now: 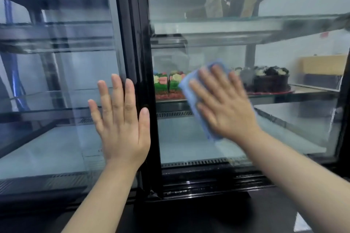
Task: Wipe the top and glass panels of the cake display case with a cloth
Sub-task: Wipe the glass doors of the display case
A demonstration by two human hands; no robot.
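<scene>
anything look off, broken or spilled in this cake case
Nothing stands out. The chocolate cake and the colourful cake sit level on their glass shelf, and the left panel and right panel show no cracks. The right hand presses the blue cloth flat on the right panel; haze there may just be blur.

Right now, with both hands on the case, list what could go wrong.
1. The bare left hand lies flat against the left glass panel, so it may leave fingerprints or smears there.
2. The right hand presses the blue cloth to the right glass panel with straight fingers rather than gripping it, so the cloth could slip out and drop.
</scene>
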